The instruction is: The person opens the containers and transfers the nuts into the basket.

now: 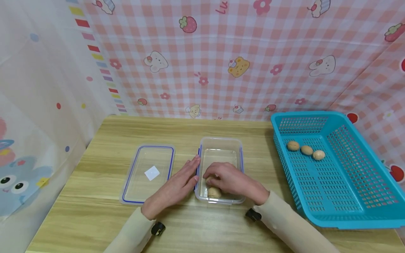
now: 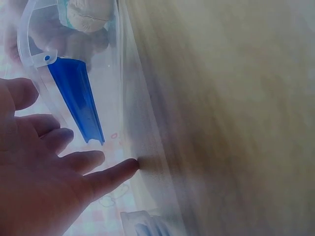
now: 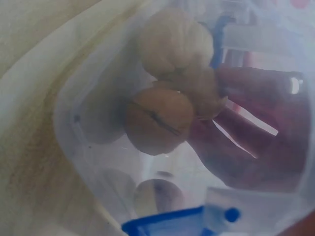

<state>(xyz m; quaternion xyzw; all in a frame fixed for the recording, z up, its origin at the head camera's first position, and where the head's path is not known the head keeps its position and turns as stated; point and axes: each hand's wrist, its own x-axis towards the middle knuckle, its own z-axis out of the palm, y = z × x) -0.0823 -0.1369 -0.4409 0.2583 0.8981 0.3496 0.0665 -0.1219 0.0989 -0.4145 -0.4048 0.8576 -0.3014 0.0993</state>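
A clear plastic food container (image 1: pixel 220 141) with blue clip flaps stands in the middle of the table. Inside it, my right hand (image 1: pixel 228 178) pinches a walnut (image 3: pixel 199 93) near the container's front. Another walnut (image 1: pixel 214 192) lies in the near left corner, and the right wrist view shows walnuts on both sides of the held one through the cloudy wall. My left hand (image 1: pixel 177 184) rests against the container's left side, its fingers fairly straight, close to a blue flap (image 2: pixel 76 98). The right fingertips are partly hidden in the head view.
A clear lid (image 1: pixel 134 186) with a blue seal and a white square label (image 1: pixel 152 173) lies left of the container. At the right, a turquoise basket (image 1: pixel 340 207) holds three walnuts (image 1: pixel 306 150) in a row. A checked cloth (image 1: pixel 215 88) hangs behind the wooden table (image 1: pixel 95 218).
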